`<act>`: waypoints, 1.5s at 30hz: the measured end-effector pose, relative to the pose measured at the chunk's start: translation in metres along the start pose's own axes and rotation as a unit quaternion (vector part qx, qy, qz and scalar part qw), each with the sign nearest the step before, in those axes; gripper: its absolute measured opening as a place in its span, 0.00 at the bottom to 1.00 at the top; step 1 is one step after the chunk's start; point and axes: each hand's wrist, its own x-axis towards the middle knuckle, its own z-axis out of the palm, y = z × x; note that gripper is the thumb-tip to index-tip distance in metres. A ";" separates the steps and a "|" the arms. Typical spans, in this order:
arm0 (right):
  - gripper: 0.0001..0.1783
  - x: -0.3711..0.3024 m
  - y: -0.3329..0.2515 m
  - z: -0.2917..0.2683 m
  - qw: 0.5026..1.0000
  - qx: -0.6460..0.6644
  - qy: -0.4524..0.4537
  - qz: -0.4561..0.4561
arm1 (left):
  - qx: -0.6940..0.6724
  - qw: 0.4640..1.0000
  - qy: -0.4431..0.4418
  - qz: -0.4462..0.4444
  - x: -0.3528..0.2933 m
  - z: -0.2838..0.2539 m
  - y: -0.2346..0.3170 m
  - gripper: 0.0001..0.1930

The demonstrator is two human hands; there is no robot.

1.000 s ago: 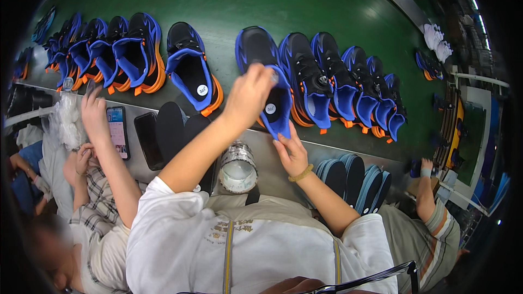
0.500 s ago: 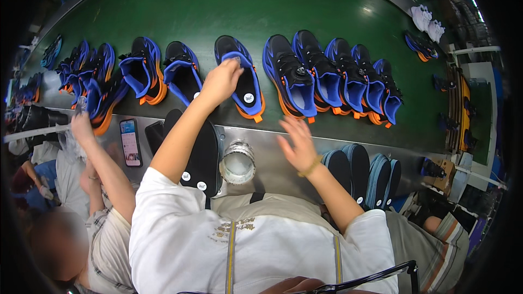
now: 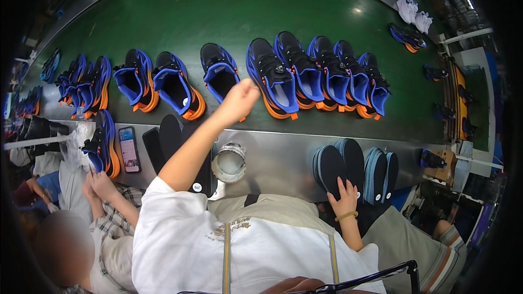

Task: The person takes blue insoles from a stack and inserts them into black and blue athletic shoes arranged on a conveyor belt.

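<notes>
My left hand (image 3: 242,99) is closed over the heel of a black, blue and orange sneaker (image 3: 213,57). Its fingertips are beside a second sneaker (image 3: 271,71) to the right; what they pinch, if anything, is hidden. With fingers spread, my right hand (image 3: 344,200) lies on the lower end of a stack of black insoles (image 3: 330,166). Another black insole (image 3: 351,158) overlaps that stack. More insoles (image 3: 201,166) lie partly behind my left forearm, one with a round white sticker.
A green belt (image 3: 229,11) carries several similar sneakers. On the metal ledge (image 3: 278,158) are a white-crusted pot (image 3: 229,163), a phone (image 3: 128,149) and more insole stacks (image 3: 375,171). At left, a co-worker's hands (image 3: 99,185) hold a sneaker (image 3: 107,144).
My left hand has moved from the sneaker's tongue right and down, past its heel. My right hand has come down onto the insoles. The co-worker's sneaker has moved off the belt, nearer them.
</notes>
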 end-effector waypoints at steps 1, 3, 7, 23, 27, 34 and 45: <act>0.33 0.000 0.001 -0.005 0.999 0.001 0.029 -0.019 | 0.131 0.991 0.029 -0.004 0.005 0.014 0.003 0.13; 0.30 0.011 -0.005 -0.026 0.984 0.131 0.119 -0.031 | 0.271 0.960 0.053 0.055 0.018 0.034 -0.004 0.18; 0.25 0.065 -0.046 -0.088 0.950 0.202 0.214 -0.110 | 0.414 0.891 0.052 0.182 0.048 0.044 -0.030 0.34; 0.10 0.248 -0.198 0.009 0.982 -0.060 -0.034 -0.175 | -0.039 0.982 0.050 -0.175 0.077 0.040 -0.032 0.27; 0.12 0.231 -0.189 -0.003 0.962 -0.011 0.056 -0.266 | 0.082 0.979 0.183 -0.047 0.068 0.038 -0.032 0.26; 0.13 0.249 -0.181 -0.048 0.938 -0.069 -0.247 -0.234 | 0.002 0.997 0.025 -0.073 0.075 0.034 -0.029 0.28; 0.12 0.263 -0.188 0.011 0.946 -0.119 -0.104 -0.284 | 0.058 0.995 0.055 -0.068 0.073 0.035 -0.035 0.23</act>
